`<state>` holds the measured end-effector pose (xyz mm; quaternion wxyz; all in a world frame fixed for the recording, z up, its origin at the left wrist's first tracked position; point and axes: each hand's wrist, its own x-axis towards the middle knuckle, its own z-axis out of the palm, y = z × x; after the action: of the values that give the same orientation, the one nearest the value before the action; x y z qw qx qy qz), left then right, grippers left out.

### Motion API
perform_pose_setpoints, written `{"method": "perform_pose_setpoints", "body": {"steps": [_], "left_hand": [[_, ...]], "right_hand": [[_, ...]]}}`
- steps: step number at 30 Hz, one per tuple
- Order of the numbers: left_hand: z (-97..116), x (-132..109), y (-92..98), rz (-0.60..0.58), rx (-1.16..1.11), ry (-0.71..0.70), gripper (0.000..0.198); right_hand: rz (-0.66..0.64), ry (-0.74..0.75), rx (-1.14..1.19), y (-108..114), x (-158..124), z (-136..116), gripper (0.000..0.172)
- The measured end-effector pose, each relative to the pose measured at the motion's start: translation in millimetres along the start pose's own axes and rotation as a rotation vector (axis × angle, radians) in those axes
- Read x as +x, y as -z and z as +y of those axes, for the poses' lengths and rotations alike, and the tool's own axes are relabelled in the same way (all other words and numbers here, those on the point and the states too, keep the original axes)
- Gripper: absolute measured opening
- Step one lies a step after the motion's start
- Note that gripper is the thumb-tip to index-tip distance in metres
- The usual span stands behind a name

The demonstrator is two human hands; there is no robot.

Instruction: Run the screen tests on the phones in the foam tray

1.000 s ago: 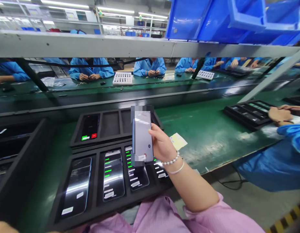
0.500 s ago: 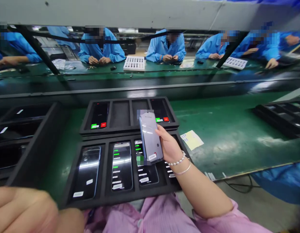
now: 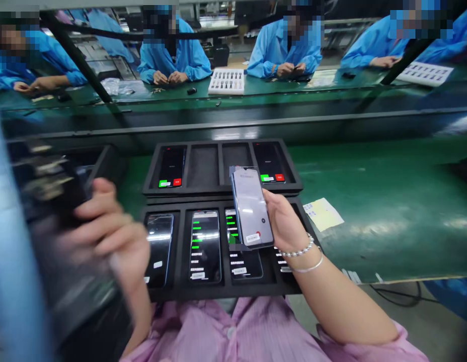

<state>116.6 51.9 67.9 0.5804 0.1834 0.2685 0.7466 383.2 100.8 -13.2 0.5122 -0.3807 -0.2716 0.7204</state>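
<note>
- Right hand [image 3: 284, 223]: grip closed around a phone [image 3: 252, 208]. The fingers wrap the phone's right edge from behind; the thumb is not visible.
- The phone is held in the air over the near tray [image 3: 218, 292]. It stands nearly upright with its top leaning slightly left and its pale, glossy face towards the wearer. There is a white label and a red dot near its lower end.
- Left hand [image 3: 108, 226]: raised at the left with the fingers curled, heavily motion-blurred. It lies against a dark smeared shape; I cannot tell whether the grip holds it, or what the shape is.
- The near tray is black foam and sits on the green tabletop [image 3: 388, 211] at the wearer's edge. The screens in it show green lines. The third is half covered by the held phone, and the fourth is almost wholly behind the right hand and the bracelets [image 3: 299, 251].
- The far tray [image 3: 222, 142] touches the near tray's back edge. Two screens in it show green and red marks; the right one is clipped by the held phone's top.
- A yellow note [image 3: 324, 213] lies flat just right of the trays.
- The left border of the view is a pale blue blur and cannot be made out.
- The screen text is too small to read.
</note>
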Motion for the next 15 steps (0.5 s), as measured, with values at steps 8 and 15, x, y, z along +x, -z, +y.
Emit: {"method": "perform_pose_setpoints", "body": {"steps": [8, 15], "left_hand": [[-75, 39, 2.2, 0.305, 0.239, 0.296, 0.023], [-83, 21, 8.8, 0.111, 0.213, 0.416, 0.043]], "right_hand": [[-0.084, -0.098, -0.038, -4, -11, -6, 0.071], [-0.044, -0.098, -0.181, -1, -13, -3, 0.076]]}}
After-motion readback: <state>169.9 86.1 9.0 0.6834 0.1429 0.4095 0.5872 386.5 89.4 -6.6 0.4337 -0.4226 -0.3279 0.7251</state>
